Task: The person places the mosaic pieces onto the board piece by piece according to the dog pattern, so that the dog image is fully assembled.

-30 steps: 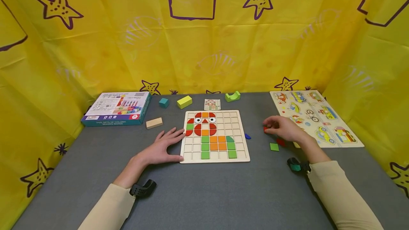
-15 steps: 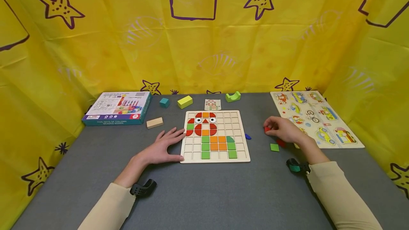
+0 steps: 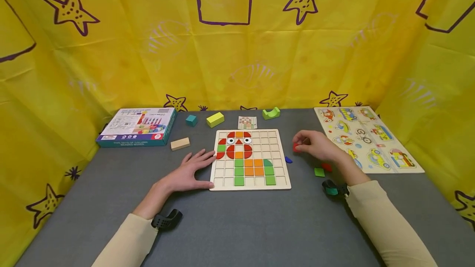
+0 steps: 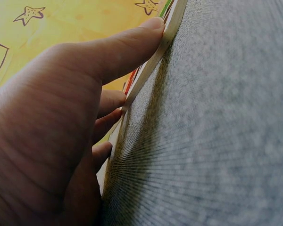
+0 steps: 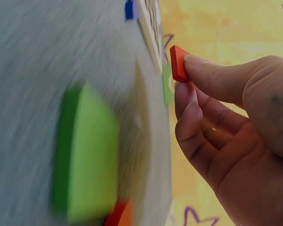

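My right hand (image 3: 318, 146) pinches a small red tile (image 5: 178, 64) between thumb and fingers, above the table to the right of the wooden grid board (image 3: 250, 188). The tile's exact outline is partly covered by the fingertips. On the board, red, orange, green and eye-patterned tiles fill some of the cells. My left hand (image 3: 188, 173) lies with spread fingers at the board's left side. Its thumb and fingertips touch that edge, as the left wrist view shows. A green square tile (image 3: 319, 172) and another red tile (image 3: 327, 167) lie near my right wrist.
A blue piece (image 3: 288, 160) lies by the board's right edge. Behind the board are a picture card (image 3: 247, 122), a green arch block (image 3: 271, 113), a yellow block (image 3: 215, 120) and a teal cube (image 3: 191, 120). A box (image 3: 137, 127) stands left, a picture puzzle (image 3: 361, 135) right.
My right hand has lifted the red tile and moved left with it, closer to the board. The left hand has stayed at the board's edge.
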### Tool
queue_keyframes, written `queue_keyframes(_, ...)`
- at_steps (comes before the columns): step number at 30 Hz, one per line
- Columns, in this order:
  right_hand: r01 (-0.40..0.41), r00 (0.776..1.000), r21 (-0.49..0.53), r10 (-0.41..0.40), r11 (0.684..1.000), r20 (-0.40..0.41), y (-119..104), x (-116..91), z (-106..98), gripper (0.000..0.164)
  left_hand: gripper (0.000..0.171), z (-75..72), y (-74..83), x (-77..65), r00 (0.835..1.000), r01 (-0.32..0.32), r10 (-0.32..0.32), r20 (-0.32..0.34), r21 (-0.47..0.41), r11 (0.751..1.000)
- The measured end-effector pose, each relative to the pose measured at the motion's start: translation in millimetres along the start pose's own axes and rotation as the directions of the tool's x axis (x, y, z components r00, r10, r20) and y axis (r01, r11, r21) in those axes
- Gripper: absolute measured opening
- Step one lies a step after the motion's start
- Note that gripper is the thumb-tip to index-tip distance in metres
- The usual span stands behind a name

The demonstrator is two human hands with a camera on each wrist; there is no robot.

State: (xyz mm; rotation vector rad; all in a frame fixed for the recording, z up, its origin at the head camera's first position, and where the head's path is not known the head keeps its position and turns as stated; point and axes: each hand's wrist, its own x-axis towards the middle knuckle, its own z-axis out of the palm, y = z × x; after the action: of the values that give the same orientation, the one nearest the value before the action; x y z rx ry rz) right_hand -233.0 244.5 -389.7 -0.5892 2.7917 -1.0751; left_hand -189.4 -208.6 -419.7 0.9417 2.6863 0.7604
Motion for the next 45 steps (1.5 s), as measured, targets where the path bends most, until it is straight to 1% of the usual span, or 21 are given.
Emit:
queue_keyframes(7, 0.049, 0.998, -0.005, -0.049, 0.999, 0.038, -21.6, 28.7, 14.5, 0.014, 0.090, 1.4, -1.1, -0.2, 1.000, -0.002, 0.002, -0.002, 0.005, 1.000)
queue_keyframes(12, 0.062, 0.996, 0.001, -0.062, 0.998, 0.060, -35.5, 50.4, 27.5, 0.012, 0.090, 0.8, 0.3, 0.0, 1.000, 0.002, -0.002, 0.000, 0.006, 1.000)
queue_keyframes(19, 0.002, 0.994, 0.010, -0.003, 1.000, 0.105, -48.5, 78.0, 41.6, 0.012, 0.090, -0.8, 0.9, -0.4, 1.000, 0.003, -0.003, -0.003, 0.008, 1.000)
queue_keyframes(22, 0.006, 0.994, 0.009, -0.007, 1.000, 0.112, -51.3, 86.2, 47.0, 0.012, 0.091, -0.6, 1.2, 0.2, 1.000, 0.005, -0.005, 0.001, 0.011, 1.000)
queue_keyframes(28, 0.039, 0.992, -0.035, -0.034, 0.999, 0.124, -57.0, 96.0, 55.9, 0.012, 0.092, -0.5, 2.2, 0.1, 1.000, 0.026, -0.027, 0.014, 0.013, 1.000)
queue_keyframes(30, 0.033, 0.991, -0.052, -0.026, 0.998, 0.128, -59.2, 98.3, 58.2, 0.011, 0.092, -1.4, 2.7, -0.3, 0.999, 0.036, -0.036, 0.014, 0.009, 0.999)
queue_keyframes(35, 0.007, 0.990, -0.080, 0.005, 0.997, 0.140, -62.1, 101.8, 60.5, 0.012, 0.092, -2.9, 2.7, -0.3, 1.000, 0.029, -0.029, 0.011, 0.000, 1.000)
queue_keyframes(40, 0.016, 0.988, -0.099, -0.001, 0.995, 0.154, -61.1, 103.5, 61.6, 0.012, 0.091, -3.0, 1.9, 0.0, 0.999, 0.030, -0.030, 0.011, 0.000, 1.000)
queue_keyframes(45, 0.006, 0.987, -0.091, 0.009, 0.996, 0.163, -60.3, 100.7, 60.0, 0.016, 0.091, -1.3, 0.9, 0.0, 1.000, 0.028, -0.028, 0.013, -0.005, 1.000)
